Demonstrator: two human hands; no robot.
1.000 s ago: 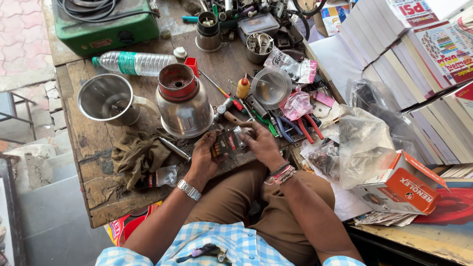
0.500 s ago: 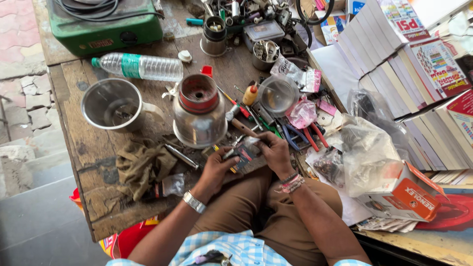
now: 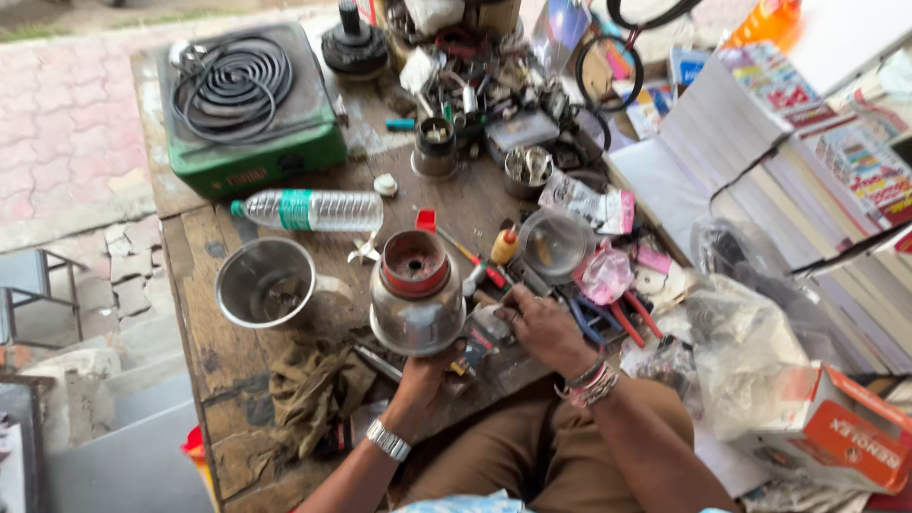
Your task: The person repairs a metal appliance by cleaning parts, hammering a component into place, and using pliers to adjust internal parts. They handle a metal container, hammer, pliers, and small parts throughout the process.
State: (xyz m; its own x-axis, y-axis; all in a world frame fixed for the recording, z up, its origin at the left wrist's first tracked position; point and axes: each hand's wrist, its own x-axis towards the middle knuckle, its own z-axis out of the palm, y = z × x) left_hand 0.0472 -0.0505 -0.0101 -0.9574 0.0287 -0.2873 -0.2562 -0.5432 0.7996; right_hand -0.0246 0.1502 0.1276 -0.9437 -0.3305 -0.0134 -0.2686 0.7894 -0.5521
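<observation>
The left hand (image 3: 421,372), earlier beside the right, now grips the upturned steel jar (image 3: 416,302) at its base, fingers curled. The right hand (image 3: 541,328) stays closed on a small part (image 3: 489,328).

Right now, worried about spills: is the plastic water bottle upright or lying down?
Lying down: the plastic water bottle rests on its side on the wooden table, green cap left.

Steel jar (image 3: 416,302) right of cup (image 3: 265,282), perhaps touching.
</observation>
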